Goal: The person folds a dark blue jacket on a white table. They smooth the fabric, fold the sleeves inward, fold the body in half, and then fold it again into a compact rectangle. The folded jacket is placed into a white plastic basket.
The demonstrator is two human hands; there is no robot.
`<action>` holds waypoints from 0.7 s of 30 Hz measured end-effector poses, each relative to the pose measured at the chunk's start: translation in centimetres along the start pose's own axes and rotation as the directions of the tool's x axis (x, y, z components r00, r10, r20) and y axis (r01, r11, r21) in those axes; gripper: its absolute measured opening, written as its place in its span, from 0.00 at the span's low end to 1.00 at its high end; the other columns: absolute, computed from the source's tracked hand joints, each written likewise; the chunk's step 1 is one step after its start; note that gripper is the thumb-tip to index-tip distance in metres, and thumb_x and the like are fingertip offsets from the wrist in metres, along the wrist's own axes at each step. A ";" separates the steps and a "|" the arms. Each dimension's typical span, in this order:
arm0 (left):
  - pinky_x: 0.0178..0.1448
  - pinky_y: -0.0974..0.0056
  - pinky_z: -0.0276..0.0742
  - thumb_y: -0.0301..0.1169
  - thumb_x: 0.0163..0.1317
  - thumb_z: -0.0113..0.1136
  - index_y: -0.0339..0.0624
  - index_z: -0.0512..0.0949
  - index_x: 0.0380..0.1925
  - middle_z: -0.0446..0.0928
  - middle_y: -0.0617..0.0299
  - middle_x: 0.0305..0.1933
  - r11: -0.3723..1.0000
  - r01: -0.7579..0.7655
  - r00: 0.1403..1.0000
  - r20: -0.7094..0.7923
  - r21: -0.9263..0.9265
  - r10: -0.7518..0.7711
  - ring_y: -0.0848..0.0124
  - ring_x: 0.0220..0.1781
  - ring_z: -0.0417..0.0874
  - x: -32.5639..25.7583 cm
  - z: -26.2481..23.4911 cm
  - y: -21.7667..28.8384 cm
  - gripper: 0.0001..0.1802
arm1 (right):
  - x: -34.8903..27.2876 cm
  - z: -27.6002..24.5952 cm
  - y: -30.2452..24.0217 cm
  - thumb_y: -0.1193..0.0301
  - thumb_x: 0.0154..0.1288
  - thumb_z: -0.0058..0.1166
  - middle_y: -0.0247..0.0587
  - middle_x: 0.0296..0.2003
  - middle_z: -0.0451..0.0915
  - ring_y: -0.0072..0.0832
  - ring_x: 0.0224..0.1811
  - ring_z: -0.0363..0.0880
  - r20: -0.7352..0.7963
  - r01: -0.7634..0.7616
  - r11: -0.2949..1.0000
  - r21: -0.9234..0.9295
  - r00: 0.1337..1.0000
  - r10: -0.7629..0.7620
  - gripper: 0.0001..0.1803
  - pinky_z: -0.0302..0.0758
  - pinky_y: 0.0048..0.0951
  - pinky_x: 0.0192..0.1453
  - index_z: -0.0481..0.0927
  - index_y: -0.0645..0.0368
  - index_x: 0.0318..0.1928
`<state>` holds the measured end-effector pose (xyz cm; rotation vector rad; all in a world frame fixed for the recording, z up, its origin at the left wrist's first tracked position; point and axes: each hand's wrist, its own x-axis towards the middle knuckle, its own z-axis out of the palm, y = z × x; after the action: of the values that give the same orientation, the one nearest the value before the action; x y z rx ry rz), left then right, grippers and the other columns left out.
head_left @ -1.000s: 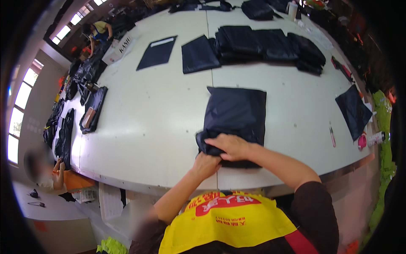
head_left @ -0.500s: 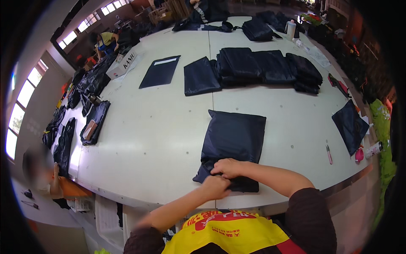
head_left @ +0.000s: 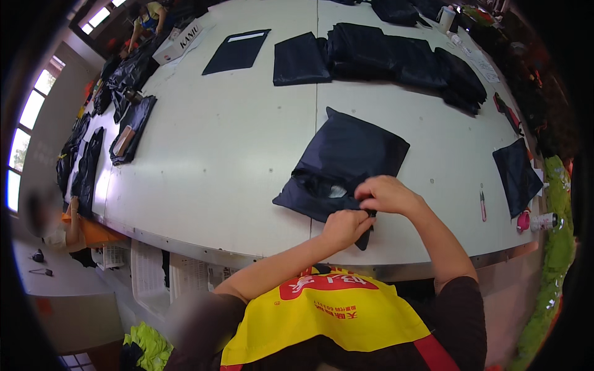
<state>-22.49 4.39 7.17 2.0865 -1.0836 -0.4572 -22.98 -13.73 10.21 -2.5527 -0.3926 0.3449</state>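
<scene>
A navy fabric pouch (head_left: 356, 148) lies flat and turned at an angle near the table's front edge. Its near side gapes, and something pale and striped (head_left: 336, 191) shows inside the gap. My left hand (head_left: 346, 227) is closed on the pouch's near edge, fingers bent over the cloth. Just beyond it, my right hand (head_left: 387, 195) pinches the same edge at the right end of the gap. The two hands almost touch, and a flap of cloth (head_left: 364, 240) hangs below them. The fingertips are partly hidden by the cloth.
Stacked navy pouches (head_left: 387, 55) lie across the far side of the white table (head_left: 210, 179). A flat dark piece (head_left: 238, 52) is at far left, another pouch (head_left: 516, 176) at right, beside thread snips (head_left: 482, 204) and a bottle (head_left: 544, 221). A person's hand (head_left: 74, 204) shows at left.
The pouch has turned clockwise, and its near side now gapes with the pale striped patch showing. My hands have moved right along its edge. The view has tilted down.
</scene>
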 end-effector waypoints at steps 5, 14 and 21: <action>0.34 0.55 0.75 0.38 0.61 0.55 0.41 0.79 0.28 0.78 0.48 0.26 0.976 -0.144 0.988 -0.081 -0.165 0.132 0.50 0.29 0.80 0.6 2.2 -0.7 0.12 | 1.6 3.8 1.8 0.70 0.48 0.55 0.44 0.29 0.81 0.42 0.34 0.80 0.283 -0.184 0.983 0.011 0.943 0.173 0.08 0.74 0.36 0.37 0.83 0.55 0.32; 0.41 0.57 0.75 0.37 0.63 0.49 0.34 0.79 0.38 0.79 0.42 0.31 0.968 0.173 0.982 0.113 -0.183 -0.153 0.51 0.35 0.82 1.4 0.2 -2.8 0.16 | -3.1 3.0 2.6 0.75 0.49 0.54 0.45 0.48 0.77 0.31 0.53 0.74 0.129 -0.088 0.621 0.779 0.991 -0.021 0.31 0.72 0.30 0.54 0.71 0.56 0.59; 0.45 0.58 0.75 0.36 0.63 0.48 0.36 0.80 0.38 0.80 0.45 0.36 0.978 0.132 0.929 0.364 -0.161 -0.066 0.55 0.40 0.82 2.1 -3.2 -2.4 0.16 | -3.9 4.9 1.6 0.78 0.52 0.60 0.38 0.32 0.83 0.21 0.35 0.80 0.071 -0.191 0.655 0.731 0.976 0.205 0.18 0.76 0.22 0.44 0.80 0.62 0.47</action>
<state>-18.04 5.02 7.65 1.9442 -1.0926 -0.9812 -27.83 -14.09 5.97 -1.7801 0.0555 0.4505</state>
